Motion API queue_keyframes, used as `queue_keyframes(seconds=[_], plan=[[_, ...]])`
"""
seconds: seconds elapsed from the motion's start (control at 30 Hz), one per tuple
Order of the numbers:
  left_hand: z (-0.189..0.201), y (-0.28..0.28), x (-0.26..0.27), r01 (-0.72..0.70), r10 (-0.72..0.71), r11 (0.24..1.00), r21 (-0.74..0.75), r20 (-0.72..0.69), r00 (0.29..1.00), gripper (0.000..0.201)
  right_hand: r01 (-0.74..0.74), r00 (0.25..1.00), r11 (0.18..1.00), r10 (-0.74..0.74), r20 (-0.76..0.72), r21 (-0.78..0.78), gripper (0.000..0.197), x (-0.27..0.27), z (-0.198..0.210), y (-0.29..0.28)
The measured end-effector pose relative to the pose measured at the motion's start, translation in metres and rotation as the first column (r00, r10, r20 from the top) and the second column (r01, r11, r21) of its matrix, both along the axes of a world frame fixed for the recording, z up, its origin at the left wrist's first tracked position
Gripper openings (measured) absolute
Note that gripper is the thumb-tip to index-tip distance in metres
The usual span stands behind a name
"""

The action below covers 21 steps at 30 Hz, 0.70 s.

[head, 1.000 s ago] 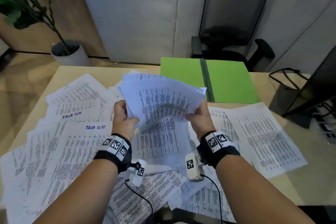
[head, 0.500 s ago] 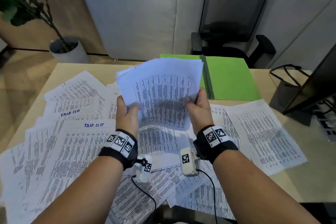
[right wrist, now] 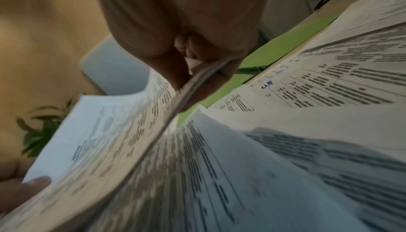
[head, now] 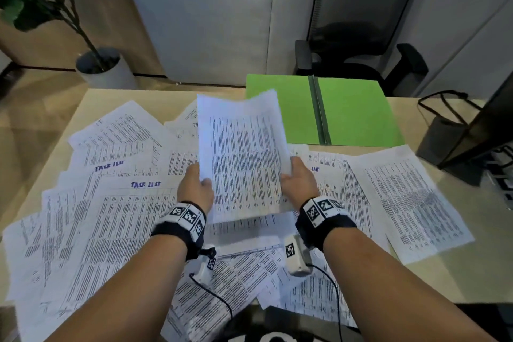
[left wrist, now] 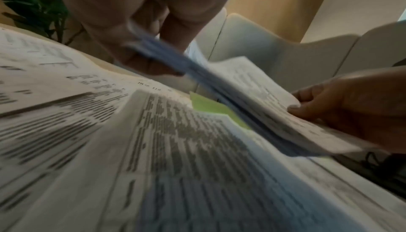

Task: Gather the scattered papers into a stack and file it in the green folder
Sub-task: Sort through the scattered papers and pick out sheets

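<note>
Both hands hold a stack of printed papers (head: 241,158) upright above the desk, its lower edge near the sheets beneath. My left hand (head: 195,189) grips the stack's left edge, thumb on the front. My right hand (head: 298,180) grips the right edge. The left wrist view shows the stack (left wrist: 252,100) side-on and blurred, pinched by my left hand (left wrist: 140,50), with the right hand (left wrist: 342,107) opposite. In the right wrist view my right hand (right wrist: 197,65) pinches the stack (right wrist: 105,142). The open green folder (head: 352,111) lies flat at the desk's far edge. Many scattered papers (head: 111,216) cover the desk.
A black office chair (head: 361,36) stands behind the folder. A potted plant (head: 102,66) sits on the floor at far left. A dark bag (head: 444,133) and a monitor's edge (head: 494,125) occupy the desk's right side. Loose sheets (head: 410,203) lie right of my hands.
The fanned bundle has been raised, turned upright and squared into a neater stack, then lowered toward the desk. Both hands keep their grip on its sides.
</note>
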<state>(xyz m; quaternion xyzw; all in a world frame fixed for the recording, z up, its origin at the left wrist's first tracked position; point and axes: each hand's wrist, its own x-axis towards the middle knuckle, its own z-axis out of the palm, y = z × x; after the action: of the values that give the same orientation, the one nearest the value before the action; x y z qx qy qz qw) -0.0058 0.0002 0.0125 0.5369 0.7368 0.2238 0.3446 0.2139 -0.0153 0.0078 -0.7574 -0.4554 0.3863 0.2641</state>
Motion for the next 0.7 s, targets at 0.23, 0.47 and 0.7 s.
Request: queue_keyframes(seconds=[0.23, 0.47, 0.7], plan=[[-0.036, -0.021, -0.022, 0.072, -0.123, 0.967, -0.246, -0.198, 0.972, 0.023, -0.140, 0.986, 0.980, 0.150, 0.067, -0.139, 0.071, -0.010, -0.041, -0.039], [-0.045, -0.024, -0.025, 0.023, -0.081, 0.971, -0.238, -0.234, 0.969, 0.054, -0.285, 0.903, 0.952, 0.304, 0.303, -0.107, 0.049, -0.010, -0.055, -0.050], [-0.038, -0.015, 0.018, 0.248, -0.305, 0.948, -0.201, -0.342, 0.889, 0.059, -0.062, 0.891, 0.991, 0.109, 0.441, -0.118, 0.047, 0.041, -0.044, -0.048]])
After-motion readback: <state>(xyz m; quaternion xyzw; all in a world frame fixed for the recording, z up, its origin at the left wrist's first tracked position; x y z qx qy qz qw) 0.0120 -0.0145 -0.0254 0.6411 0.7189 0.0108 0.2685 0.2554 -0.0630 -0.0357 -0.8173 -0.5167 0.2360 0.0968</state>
